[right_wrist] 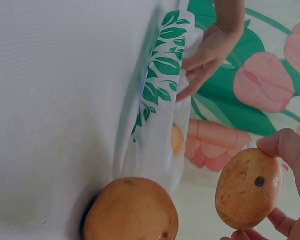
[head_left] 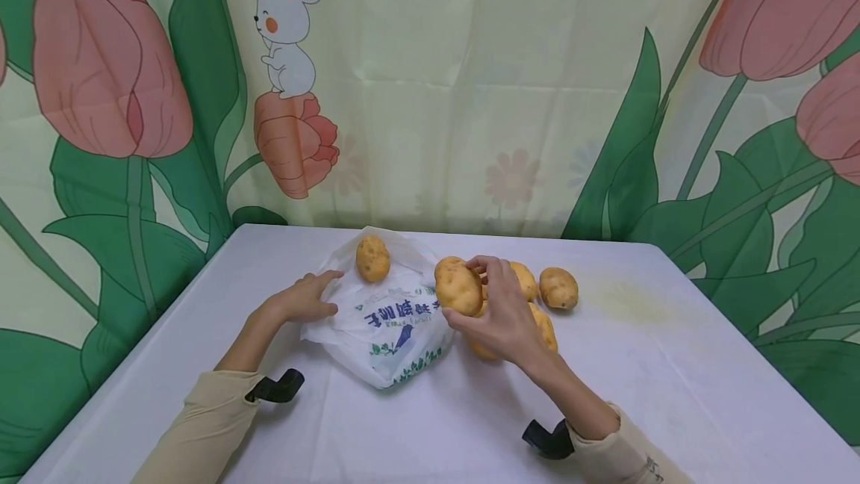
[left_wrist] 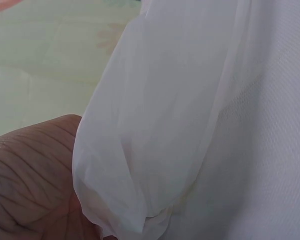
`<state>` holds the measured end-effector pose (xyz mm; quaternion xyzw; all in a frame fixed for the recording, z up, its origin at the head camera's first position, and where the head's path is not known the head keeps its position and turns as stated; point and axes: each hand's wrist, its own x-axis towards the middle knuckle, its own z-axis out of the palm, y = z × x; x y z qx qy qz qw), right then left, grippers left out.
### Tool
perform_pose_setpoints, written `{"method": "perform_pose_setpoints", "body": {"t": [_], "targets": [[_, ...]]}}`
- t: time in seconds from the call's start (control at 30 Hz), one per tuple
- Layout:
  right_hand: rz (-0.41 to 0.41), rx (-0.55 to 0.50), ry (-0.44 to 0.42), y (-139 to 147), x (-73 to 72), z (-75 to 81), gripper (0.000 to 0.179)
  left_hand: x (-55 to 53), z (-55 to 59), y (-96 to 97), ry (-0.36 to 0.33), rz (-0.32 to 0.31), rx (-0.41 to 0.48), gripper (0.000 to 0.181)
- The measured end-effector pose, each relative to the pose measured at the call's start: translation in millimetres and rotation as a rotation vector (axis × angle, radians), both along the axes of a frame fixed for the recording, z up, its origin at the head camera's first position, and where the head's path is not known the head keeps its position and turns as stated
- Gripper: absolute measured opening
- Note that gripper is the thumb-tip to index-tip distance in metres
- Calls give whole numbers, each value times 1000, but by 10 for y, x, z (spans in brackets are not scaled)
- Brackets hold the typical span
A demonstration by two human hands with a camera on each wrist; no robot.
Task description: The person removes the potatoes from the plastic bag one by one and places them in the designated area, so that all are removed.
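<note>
A white plastic bag (head_left: 403, 312) with blue lettering and green leaf print lies on the table. My left hand (head_left: 307, 297) holds its left edge between thumb and fingers; in the left wrist view the thin white plastic (left_wrist: 144, 110) rises beside the palm (left_wrist: 34, 175). One potato (head_left: 372, 258) rests at the far part of the bag. My right hand (head_left: 504, 312) grips another potato (head_left: 459, 286) by its ends, raised beside the bag's right edge. In the right wrist view this potato (right_wrist: 248, 189) shows a dark spot.
Several more potatoes lie to the right of the bag, partly hidden behind my right hand; one potato (head_left: 559, 289) sits farthest right. A white cloth covers the table (head_left: 672, 379). Behind it hangs a curtain (head_left: 457, 95) printed with tulips and a rabbit.
</note>
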<state>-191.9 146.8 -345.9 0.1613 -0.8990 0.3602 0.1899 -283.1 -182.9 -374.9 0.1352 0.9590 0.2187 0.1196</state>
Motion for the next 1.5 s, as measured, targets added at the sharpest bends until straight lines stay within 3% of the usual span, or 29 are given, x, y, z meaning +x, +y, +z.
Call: {"method": "perform_pose_setpoints", "body": {"t": [0.5, 1.23, 1.5], "targets": [[-48, 2, 57, 375, 34, 23, 68, -44, 28, 0, 9, -8, -8, 68], [-169, 52, 123, 813, 89, 57, 71, -52, -22, 7, -6, 7, -7, 69], [-220, 83, 121, 1024, 109, -24, 71, -42, -23, 1, -4, 12, -6, 69]]}}
